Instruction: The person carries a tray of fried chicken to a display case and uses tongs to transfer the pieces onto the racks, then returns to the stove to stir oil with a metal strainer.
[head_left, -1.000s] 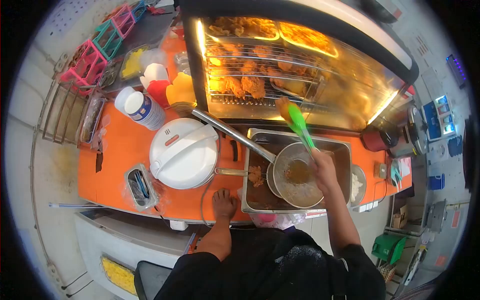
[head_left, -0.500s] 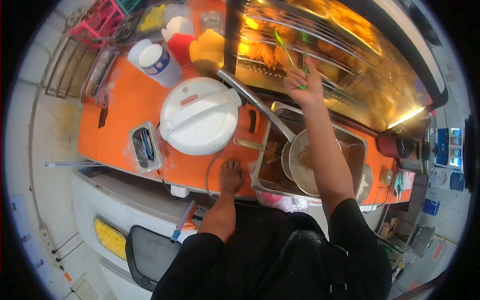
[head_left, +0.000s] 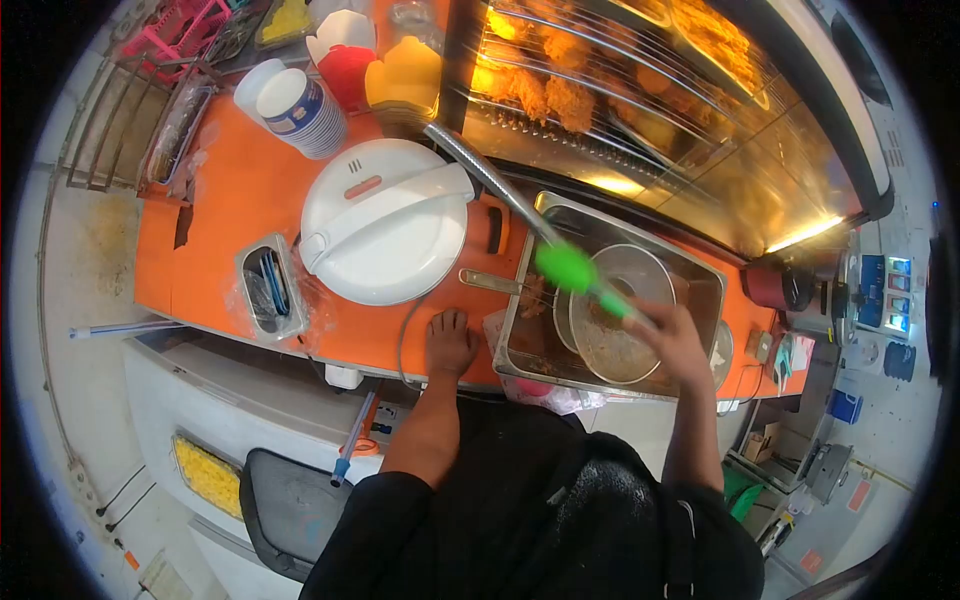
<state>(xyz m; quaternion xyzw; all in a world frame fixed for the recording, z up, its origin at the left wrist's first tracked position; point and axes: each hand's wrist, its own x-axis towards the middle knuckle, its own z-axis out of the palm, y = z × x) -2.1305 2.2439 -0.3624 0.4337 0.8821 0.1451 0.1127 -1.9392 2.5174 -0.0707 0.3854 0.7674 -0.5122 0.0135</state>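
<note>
Orange surface (head_left: 225, 225) bears the left hand (head_left: 452, 343), open and palm down, while the right hand's (head_left: 675, 338) closed fingers grip tongs (head_left: 568, 267), blurred green tips far-left of them above the tray (head_left: 512, 345).

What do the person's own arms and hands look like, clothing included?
Short black sleeves end near the elbows. The left hand and right hand are bare, without gloves; forearms are uncovered. No watch or bracelet shows.
</note>
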